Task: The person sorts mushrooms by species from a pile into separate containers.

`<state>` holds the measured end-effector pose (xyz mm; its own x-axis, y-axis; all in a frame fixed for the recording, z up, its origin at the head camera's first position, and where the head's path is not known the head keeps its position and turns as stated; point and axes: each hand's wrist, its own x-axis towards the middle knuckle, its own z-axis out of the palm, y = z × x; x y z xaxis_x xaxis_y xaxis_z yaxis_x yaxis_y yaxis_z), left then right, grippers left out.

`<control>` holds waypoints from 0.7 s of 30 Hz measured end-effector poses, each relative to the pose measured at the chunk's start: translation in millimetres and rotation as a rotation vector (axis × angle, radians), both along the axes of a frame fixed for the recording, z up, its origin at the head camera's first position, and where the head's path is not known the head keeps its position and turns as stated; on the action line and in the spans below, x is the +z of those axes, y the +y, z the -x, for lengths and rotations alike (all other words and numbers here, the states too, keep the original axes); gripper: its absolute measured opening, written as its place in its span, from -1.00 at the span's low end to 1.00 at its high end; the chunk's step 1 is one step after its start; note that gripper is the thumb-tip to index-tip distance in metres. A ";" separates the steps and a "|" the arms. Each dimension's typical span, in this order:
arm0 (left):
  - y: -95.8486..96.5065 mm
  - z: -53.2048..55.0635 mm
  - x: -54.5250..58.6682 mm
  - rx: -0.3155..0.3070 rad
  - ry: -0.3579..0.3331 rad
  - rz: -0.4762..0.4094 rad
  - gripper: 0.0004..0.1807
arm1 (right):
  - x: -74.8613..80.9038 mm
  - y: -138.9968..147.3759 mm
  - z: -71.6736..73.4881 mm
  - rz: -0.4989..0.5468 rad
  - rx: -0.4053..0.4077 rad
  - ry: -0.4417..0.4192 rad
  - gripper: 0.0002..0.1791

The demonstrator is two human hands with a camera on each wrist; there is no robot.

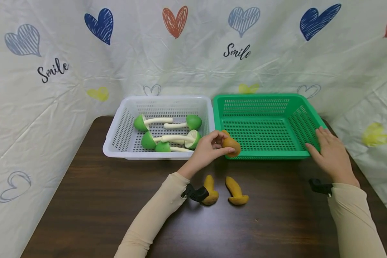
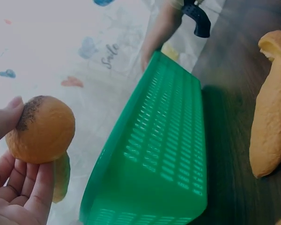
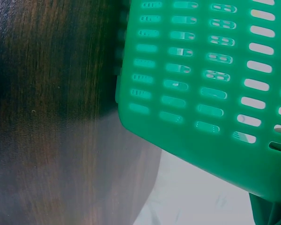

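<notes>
1. Head view: from here I see the left hand [image 1: 209, 147] pinching a brown mushroom [image 1: 231, 147] between thumb and fingers, at the near left corner of the green basket [image 1: 267, 154], over its rim.
2. In the left wrist view, the held mushroom shows a smooth, rounded, orange-brown cap with a dark speckled patch beside the thumb; a yellowish stem, greenish along one edge, pokes out below.
3. The right hand [image 1: 333, 156] grasps nothing that I can make out; its fingers lie extended on the green basket's right rim, the thumb spread away from them.
4. Two ochre mushrooms lie on the dark wooden table [image 1: 277, 222] in front of the baskets: the left one [image 1: 209, 190] partly behind the black wrist camera [image 1: 196, 193], the right one [image 1: 236, 191] with its flattish cap toward the person.
5. Just beside the green basket, the white basket [image 1: 158, 155] holds five green-capped mushrooms [image 1: 193, 122] with pale stems.
</notes>
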<state>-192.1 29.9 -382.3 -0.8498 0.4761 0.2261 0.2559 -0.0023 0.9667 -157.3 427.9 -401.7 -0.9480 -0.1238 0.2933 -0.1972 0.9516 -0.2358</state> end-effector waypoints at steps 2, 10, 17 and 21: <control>4.4 3.5 0.8 0.003 0.008 0.024 -0.66 | 0.0 0.0 -0.1 0.003 0.001 0.002 -0.26; 17.4 17.6 -0.7 0.029 0.052 0.140 -0.67 | -0.5 -1.3 -1.1 0.010 0.001 0.002 -0.27; 23.0 24.6 -1.5 0.071 0.035 0.172 -0.69 | 0.1 -2.2 -0.7 0.013 -0.002 -0.008 -0.27; 28.6 28.7 -2.8 0.091 0.066 0.238 -0.70 | -0.2 -1.2 -1.4 0.008 -0.007 -0.015 -0.27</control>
